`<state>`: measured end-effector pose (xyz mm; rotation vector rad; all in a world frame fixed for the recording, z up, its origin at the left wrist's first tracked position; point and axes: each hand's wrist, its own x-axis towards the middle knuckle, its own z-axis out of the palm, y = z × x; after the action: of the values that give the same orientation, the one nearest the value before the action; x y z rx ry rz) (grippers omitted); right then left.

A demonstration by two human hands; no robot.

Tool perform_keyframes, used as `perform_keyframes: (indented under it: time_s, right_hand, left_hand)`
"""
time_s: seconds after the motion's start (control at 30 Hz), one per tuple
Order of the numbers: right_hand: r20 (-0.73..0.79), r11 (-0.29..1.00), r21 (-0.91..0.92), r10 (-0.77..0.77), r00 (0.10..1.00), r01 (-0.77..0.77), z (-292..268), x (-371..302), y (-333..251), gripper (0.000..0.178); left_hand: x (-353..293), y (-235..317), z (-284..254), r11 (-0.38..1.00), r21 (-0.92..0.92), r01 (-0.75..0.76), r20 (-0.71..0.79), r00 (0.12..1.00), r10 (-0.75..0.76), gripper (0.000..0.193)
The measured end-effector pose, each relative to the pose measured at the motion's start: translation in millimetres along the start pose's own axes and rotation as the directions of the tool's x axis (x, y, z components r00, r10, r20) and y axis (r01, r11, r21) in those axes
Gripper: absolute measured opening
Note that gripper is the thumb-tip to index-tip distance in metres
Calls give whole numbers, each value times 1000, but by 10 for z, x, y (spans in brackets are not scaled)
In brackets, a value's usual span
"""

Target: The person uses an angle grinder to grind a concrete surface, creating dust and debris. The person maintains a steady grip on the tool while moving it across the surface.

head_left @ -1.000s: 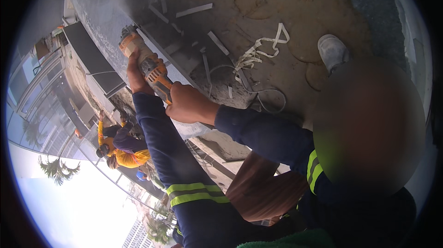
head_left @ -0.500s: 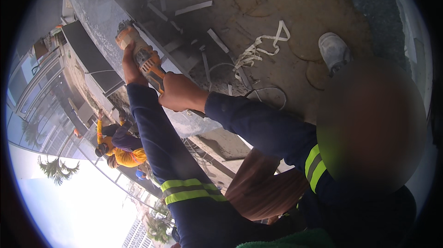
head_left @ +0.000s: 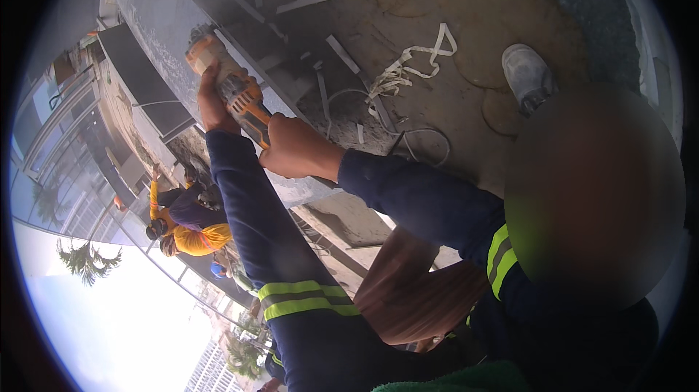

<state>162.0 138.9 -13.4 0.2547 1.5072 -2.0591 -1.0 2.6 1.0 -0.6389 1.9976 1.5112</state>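
An orange, dust-coated angle grinder [head_left: 248,106] is gripped in both my hands, its head lying over the edge of a long pale slab [head_left: 145,2]. My left hand [head_left: 212,100] is closed around the front part of the tool, close behind the head. Around the rear handle, my right hand [head_left: 300,146] is wrapped, knuckles up. Dust blurs the area by the grinder's head, and the disc itself cannot be made out. Both arms wear dark blue sleeves with yellow-green and grey bands.
Light strips [head_left: 306,1] and a tangled pale strap [head_left: 408,68] litter the dusty ground, beside a cable [head_left: 437,137]. A dusty shoe [head_left: 527,75] stands at right. Beyond the slab, people in yellow tops [head_left: 204,239] crouch near a dark panel [head_left: 138,71].
Both hands and the grinder have shifted slightly right along the slab's edge. The grip stays the same. The people in yellow have moved a little.
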Motion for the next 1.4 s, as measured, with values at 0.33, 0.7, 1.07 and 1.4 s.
perform_keyframes:
  time_s: [0.33,0.7,1.07,1.4]
  right_hand:
    - [17,999,35,-4,1000,3,-27,-37,-22,48]
    - [99,994,88,48,994,-57,-60,269,-48,49]
    - [67,997,48,52,996,-55,-25,12,18,51]
    - [-36,999,15,-49,998,49,70,-109,172,43]
  left_hand:
    - [-20,21,7,1000,2,-4,7,1000,4,52]
    - [267,67,-85,998,64,-28,6,1000,28,53]
    - [58,-55,-56,1000,25,-12,-20,1000,12,52]
    - [-104,-120,8,1000,-7,-24,-7,1000,24,47]
